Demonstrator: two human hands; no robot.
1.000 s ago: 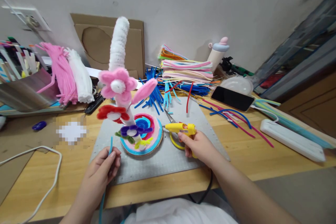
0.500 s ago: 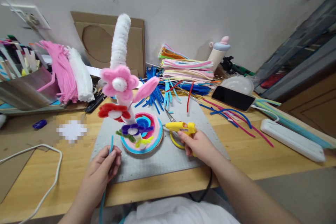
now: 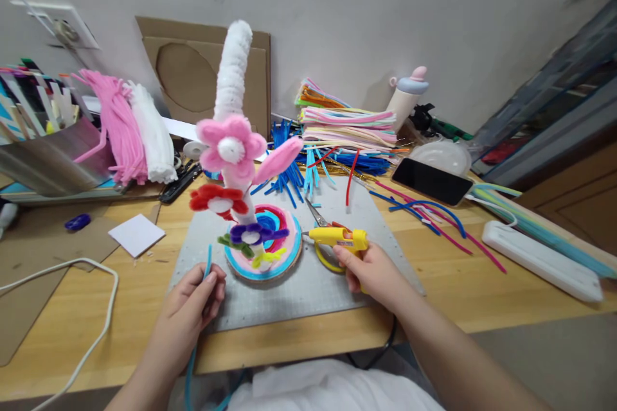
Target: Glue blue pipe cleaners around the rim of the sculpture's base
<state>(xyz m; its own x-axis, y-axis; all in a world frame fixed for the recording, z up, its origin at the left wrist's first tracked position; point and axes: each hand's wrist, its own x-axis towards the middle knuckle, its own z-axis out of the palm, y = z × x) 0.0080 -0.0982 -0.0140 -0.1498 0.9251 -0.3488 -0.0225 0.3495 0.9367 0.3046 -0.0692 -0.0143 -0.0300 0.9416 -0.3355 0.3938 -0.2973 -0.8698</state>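
Note:
Between thumb and fingers my left hand (image 3: pixel 195 298) pinches a light blue pipe cleaner (image 3: pixel 209 259), whose tail hangs down past the table edge. My right hand (image 3: pixel 369 268) is wrapped around a yellow hot glue gun (image 3: pixel 340 237), its nozzle pointing left at the rim of a round base (image 3: pixel 294 250) coiled in blue, pink and red. From that base rises a white fuzzy stem (image 3: pixel 232 70) with a pink flower (image 3: pixel 231 149), a red flower (image 3: pixel 219 204) and a purple flower (image 3: pixel 251 233). Scissors (image 3: pixel 329 263) with yellow handles lie partly hidden behind the glue gun.
A grey cutting mat (image 3: pixel 260 308) lies under the base. Behind are bundles of pipe cleaners (image 3: pixel 347 125), with a phone (image 3: pixel 432 181) and a white power strip (image 3: pixel 542 261) to the right. Leftward are a white cable (image 3: pixel 113 295), a white square (image 3: pixel 137 235) and a metal holder (image 3: pixel 58 157).
The view has shifted slightly, so everything sits a little further right. Both hands keep their holds, and the glue gun's nozzle stays near the base's right rim.

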